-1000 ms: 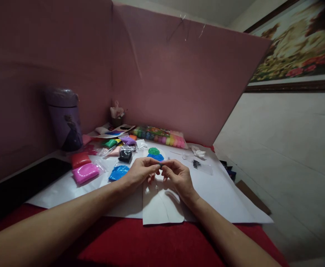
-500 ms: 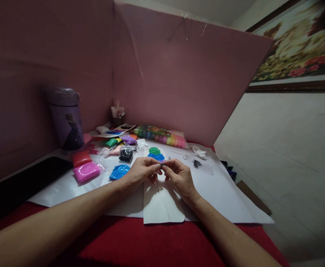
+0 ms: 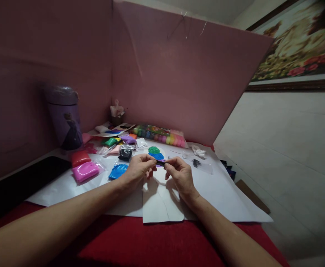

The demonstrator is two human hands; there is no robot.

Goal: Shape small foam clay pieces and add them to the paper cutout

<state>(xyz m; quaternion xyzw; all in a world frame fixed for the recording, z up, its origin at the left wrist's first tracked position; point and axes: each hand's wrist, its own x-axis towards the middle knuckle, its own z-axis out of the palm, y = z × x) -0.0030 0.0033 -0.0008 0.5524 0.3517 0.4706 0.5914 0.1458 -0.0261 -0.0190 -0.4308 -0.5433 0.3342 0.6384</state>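
Note:
Between my two hands stretches a short black strip of modelling clay [image 3: 160, 163]. My left hand [image 3: 142, 167] pinches its left end, and my right hand [image 3: 179, 172] pinches the right end. Both are raised over a white sheet of card [image 3: 162, 207] marked with a thin curved line. Behind the fingers, the card's upper part carries green clay [image 3: 154, 150] and blue clay [image 3: 156, 156], with a bit of purple partly hidden by the strip.
To the left lie bags of black clay [image 3: 125, 154], blue clay [image 3: 118, 171] and pink clay [image 3: 86, 171]. A long pack of coloured clay [image 3: 159, 135] lies behind. Black scraps [image 3: 196, 163] rest on clear plastic at right. A purple tumbler [image 3: 65, 118] stands far left.
My hands have drawn slightly apart. The black clay, earlier a small lump mostly covered by the fingertips, now shows as a longer strip between them.

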